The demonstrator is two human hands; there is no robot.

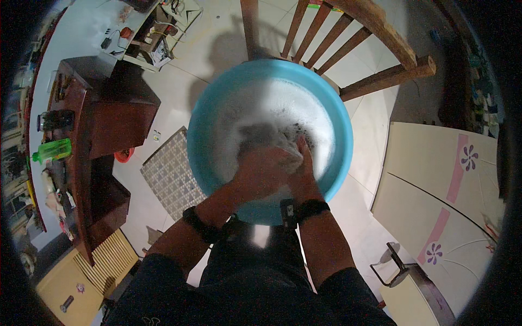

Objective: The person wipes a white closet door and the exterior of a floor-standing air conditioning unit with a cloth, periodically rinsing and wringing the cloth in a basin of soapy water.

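Note:
A large round blue basin (342, 136) filled with white suds (293, 100) stands in front of me. Over its near half my two hands are together. My left hand (263, 165) is closed on a wet, foam-covered cloth (291, 155), with its fingers partly hidden. Curled around the right side of the same cloth is my right hand (305, 163). More greyish fabric (258, 133) seems to show through the foam just beyond the hands, though its kind cannot be made out. Both wrists carry dark bands.
A wooden chair (375, 30) with a slatted back is at the basin's far side. To the left are a dark red-brown desk (117, 117), a green bottle (54, 149) and a patterned mat (171, 171). A pale cabinet with flower prints (429, 174) stands at right.

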